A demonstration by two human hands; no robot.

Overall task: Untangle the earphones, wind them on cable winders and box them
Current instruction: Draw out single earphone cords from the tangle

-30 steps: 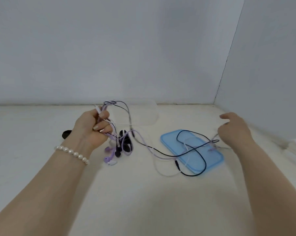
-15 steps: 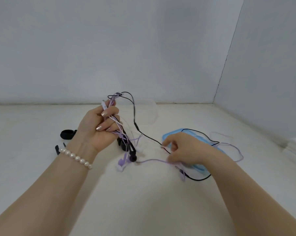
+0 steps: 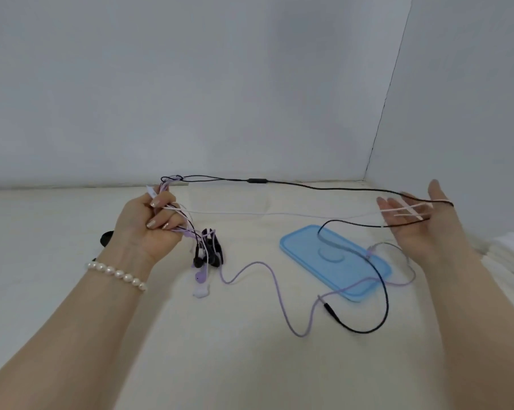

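Observation:
My left hand [image 3: 149, 229] grips a bundle of black, purple and white earphone cables near their earbud ends; the earbuds [image 3: 206, 255] dangle below it just above the table. My right hand [image 3: 418, 223] is held far right, palm up, fingers straight, with the black cable [image 3: 309, 186] and the white cable [image 3: 279, 213] stretched taut across its fingers. The purple cable [image 3: 267, 270] lies slack on the table. The black cable's plug end [image 3: 331, 310] rests near the front of the blue lid.
A blue box lid [image 3: 303, 250] lies flat on the table right of centre, with cable loops over it. A clear plastic box [image 3: 220, 196] stands behind, near the wall. A black winder [image 3: 105, 236] peeks out behind my left wrist. White items [image 3: 512, 247] sit at the far right edge.
My right hand has swung from the table beside the lid out to the far right and up, pulling the black and white cables taut. My left hand stays gripping the bundle.

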